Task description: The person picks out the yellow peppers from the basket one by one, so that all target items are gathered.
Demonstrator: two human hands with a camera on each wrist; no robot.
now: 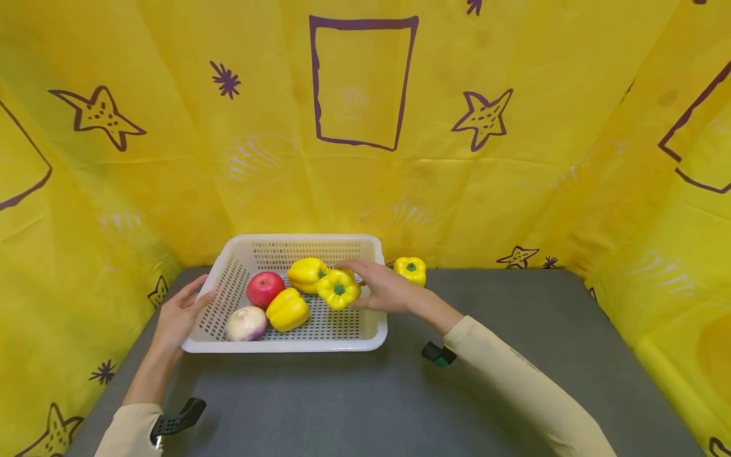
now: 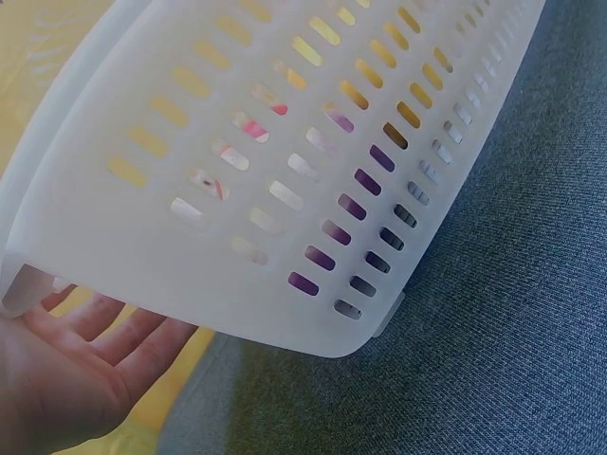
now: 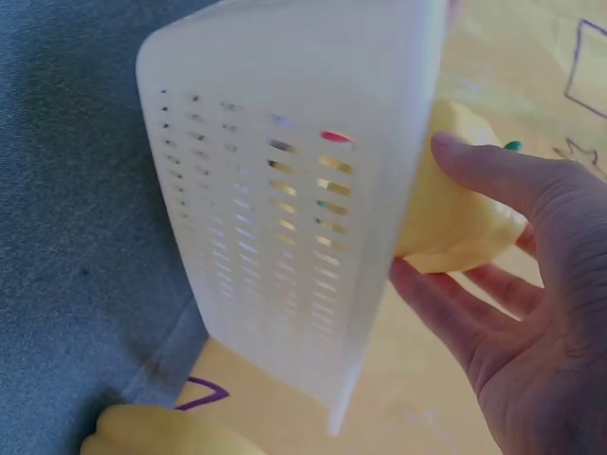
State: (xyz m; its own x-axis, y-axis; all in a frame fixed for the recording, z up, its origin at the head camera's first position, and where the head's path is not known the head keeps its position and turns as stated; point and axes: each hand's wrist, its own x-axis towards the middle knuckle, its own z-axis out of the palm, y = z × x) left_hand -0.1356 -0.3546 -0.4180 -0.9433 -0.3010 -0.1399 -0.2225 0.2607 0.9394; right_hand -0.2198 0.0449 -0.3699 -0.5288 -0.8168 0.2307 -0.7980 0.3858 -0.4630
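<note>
A white plastic basket (image 1: 285, 346) with slotted walls stands on the grey table. Inside lie a red apple (image 1: 265, 289), a white and purple turnip (image 1: 247, 324) and two yellow bell peppers, one at the back (image 1: 306, 275) and one in front (image 1: 288, 310). My right hand (image 1: 379, 285) grips another yellow bell pepper (image 1: 339, 290) over the basket's right side; the right wrist view shows thumb and fingers around this pepper (image 3: 455, 204) by the rim. At the left end, my left hand (image 1: 179, 314) holds the basket's rim, its fingers partly hidden behind the wall (image 2: 237, 190).
One more yellow bell pepper (image 1: 410, 271) sits on the table right of the basket, close to the back cloth. Yellow patterned cloth (image 1: 365, 190) rises behind and on both sides of the grey tabletop (image 1: 342, 406).
</note>
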